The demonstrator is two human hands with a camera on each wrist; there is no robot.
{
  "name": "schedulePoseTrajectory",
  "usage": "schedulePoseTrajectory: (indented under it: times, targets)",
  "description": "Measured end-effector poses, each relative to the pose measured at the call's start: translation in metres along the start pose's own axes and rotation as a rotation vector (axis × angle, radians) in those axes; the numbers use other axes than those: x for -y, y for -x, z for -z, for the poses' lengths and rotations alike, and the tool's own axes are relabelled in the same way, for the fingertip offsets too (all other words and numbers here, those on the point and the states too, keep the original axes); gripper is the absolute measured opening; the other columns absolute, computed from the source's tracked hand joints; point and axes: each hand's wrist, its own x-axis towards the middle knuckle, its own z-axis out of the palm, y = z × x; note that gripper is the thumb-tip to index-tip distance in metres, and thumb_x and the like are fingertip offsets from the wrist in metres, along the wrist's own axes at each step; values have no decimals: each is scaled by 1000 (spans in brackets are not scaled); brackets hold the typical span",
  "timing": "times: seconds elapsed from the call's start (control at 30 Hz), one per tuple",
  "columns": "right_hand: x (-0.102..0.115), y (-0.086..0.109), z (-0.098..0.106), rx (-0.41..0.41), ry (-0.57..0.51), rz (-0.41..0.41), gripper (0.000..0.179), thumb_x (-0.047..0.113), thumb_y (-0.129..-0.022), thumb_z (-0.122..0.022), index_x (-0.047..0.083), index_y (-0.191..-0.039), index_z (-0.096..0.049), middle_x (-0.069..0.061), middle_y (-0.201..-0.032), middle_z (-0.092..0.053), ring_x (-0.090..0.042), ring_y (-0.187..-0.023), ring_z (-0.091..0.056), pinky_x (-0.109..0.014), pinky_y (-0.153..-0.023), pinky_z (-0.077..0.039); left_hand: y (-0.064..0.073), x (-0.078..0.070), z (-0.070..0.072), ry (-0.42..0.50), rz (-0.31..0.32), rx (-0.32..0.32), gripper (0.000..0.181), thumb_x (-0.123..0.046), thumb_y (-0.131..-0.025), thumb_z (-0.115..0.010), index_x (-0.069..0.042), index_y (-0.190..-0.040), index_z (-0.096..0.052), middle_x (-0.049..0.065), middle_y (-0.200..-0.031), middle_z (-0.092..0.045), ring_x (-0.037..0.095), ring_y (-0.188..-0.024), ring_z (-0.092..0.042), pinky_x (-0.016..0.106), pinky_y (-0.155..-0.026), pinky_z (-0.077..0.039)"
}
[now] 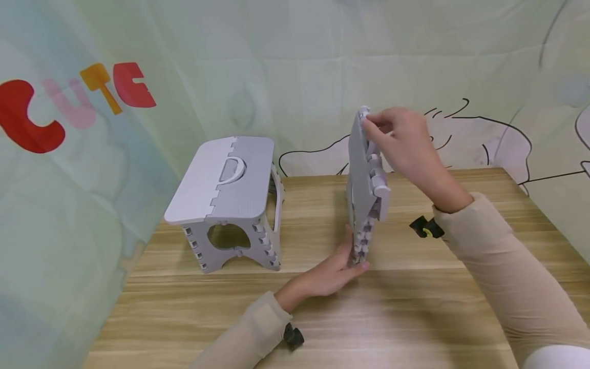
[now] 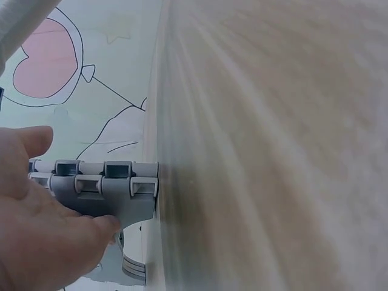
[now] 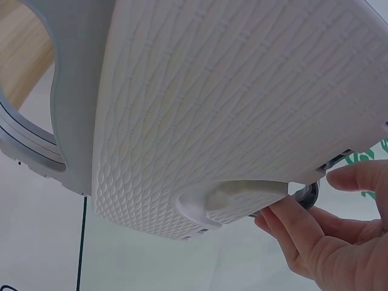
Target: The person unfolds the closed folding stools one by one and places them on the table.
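Observation:
A grey folding stool (image 1: 360, 171) stands nearly folded flat and upright on the wooden table. My left hand (image 1: 327, 277) holds its lower near edge; in the left wrist view, thumb and fingers lie on either side of the hinged legs (image 2: 130, 200). Up at the top edge, my right hand (image 1: 405, 138) grips the stool between thumb and fingers. The right wrist view shows the textured seat panel (image 3: 230, 91) with its carrying handle cut-out (image 3: 193, 206), the fingers (image 3: 297, 224) at the panel's edge beside it.
Left of the hands, a second grey folding stool (image 1: 221, 189) stands unfolded on its legs, its white handle (image 1: 236, 171) lying on top. A printed cloth (image 1: 295, 77) hangs behind and left of the wooden table (image 1: 318, 323). Dark clips sit at both cuffs.

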Motion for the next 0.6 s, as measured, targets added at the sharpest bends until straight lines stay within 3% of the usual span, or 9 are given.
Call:
schedulePoseTrajectory:
  times: [0.17, 0.4, 0.5, 0.6]
  targets:
    - [3, -1, -5, -3, -25, 18, 39, 30, -103, -55, -1, -124, -68, -15, -113, -69, -24, -98, -65, -32, -76, -54, 2, 0, 2, 13, 27, 10, 85, -21, -107, -45, -10, -154, 25, 7, -161, 24, 21, -149, 8, 41, -121, -3]
    - [4, -1, -10, -1, -38, 35, 39, 29, -103, -55, -2, -125, -66, -15, -115, -65, -26, -101, -65, -39, -80, -58, 5, 0, 8, 19, 86, 21, 84, -28, -107, -47, -11, -156, 20, 8, -163, 17, 20, -150, 2, 41, -121, -6]
    - [4, -1, -11, -3, -36, 38, 39, 28, -104, -54, -2, -126, -66, -15, -115, -65, -26, -101, -64, -41, -79, -59, 6, 0, 10, -3, 74, -19, 84, -31, -106, -50, -12, -158, 12, 9, -165, 7, 22, -150, -6, 43, -121, -12]
    - [3, -1, -12, -5, -31, 39, 39, 28, -104, -54, -2, -126, -66, -15, -115, -64, -26, -102, -64, -42, -80, -58, 6, 1, 11, -35, 42, -105, 80, -30, -103, -56, -13, -161, -3, 8, -165, -8, 23, -149, -17, 43, -119, -22]
